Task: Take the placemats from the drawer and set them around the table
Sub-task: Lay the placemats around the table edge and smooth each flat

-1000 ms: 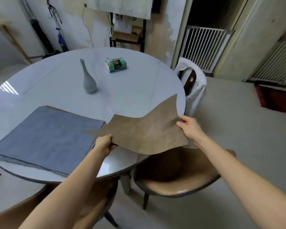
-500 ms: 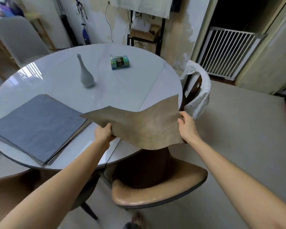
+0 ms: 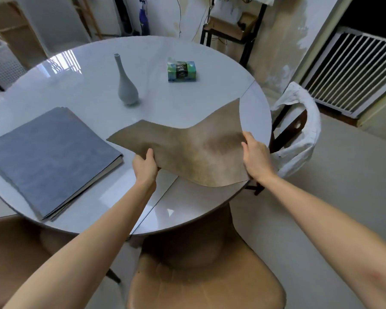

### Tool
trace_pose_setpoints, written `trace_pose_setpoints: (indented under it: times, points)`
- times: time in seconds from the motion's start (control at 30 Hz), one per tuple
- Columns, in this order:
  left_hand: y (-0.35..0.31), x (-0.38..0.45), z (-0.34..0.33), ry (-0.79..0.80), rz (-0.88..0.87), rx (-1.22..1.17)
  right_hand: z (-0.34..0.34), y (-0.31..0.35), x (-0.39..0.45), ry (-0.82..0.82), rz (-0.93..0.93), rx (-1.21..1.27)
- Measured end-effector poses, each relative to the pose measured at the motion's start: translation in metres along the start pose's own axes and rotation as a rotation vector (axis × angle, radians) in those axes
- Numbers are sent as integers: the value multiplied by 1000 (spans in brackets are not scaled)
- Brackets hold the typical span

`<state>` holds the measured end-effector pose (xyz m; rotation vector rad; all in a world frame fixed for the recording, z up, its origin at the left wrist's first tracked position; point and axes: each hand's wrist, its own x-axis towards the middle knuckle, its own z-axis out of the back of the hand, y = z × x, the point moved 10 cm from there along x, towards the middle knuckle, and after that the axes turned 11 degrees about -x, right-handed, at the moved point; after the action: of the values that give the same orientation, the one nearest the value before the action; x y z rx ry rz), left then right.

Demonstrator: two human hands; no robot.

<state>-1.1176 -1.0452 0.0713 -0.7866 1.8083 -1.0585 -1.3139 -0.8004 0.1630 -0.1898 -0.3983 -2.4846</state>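
On the left of the round table (image 3: 54, 70) I see a stack of mats (image 3: 47, 159) with a blue one on top, lying flat near the table's left edge. I think these are waiting their turn, so the job looks only partly done, and no mat is set at a seat yet as far as I can see. Moving right, my left hand (image 3: 144, 166) pinches the near left edge of a brown mat (image 3: 194, 152), thumb on top and fingers curled under it. The brown mat hangs over the right side of the table, above the top and not lying flat. It sags in the middle, and its two far corners stick up and point away from me, one toward the gray vase (image 3: 126, 85) and one toward the green tissue box (image 3: 181, 71). Its long side runs from left to right, from one hand to the other. Further right, my right hand (image 3: 255, 158) grips the mat's right edge, with the fingers wrapped around it. I think the step now is putting this brown mat down at the place in front of the brown chair (image 3: 205, 284) below me. Next I should lower it, pull it flat so the dip goes away, and line its near edge up with the table's rim. On the far right stands a chair with a white cloth (image 3: 299, 130) over its back.
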Motion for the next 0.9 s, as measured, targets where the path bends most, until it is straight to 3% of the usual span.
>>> trace_pose_setpoints:
  times: [0.1,0.17,0.23,0.33,0.4,0.5,0.57,0.7,0.9]
  points:
    - [-5,0,0,-89,-114,-17,-6,1,33,-74,58,14]
    - [17,-5,0,-145,-69,-60,-20,-9,53,-61,43,18]
    - [56,-13,4,-221,61,-119,-51,-23,68,73,-15,23]
    - [117,-33,9,-370,297,-260,-118,-33,64,467,9,-48]
    - [147,-45,13,-460,417,-301,-152,-25,42,649,189,-190]
    - [169,-55,16,-540,447,-284,-182,-2,-3,751,553,-308]
    - [175,-62,12,-548,442,-300,-198,2,-28,808,680,-350]
    - [185,-76,18,-594,454,-293,-219,-16,-43,838,659,-403]
    - [201,-88,32,-583,544,-171,-223,-20,-52,705,758,-515]
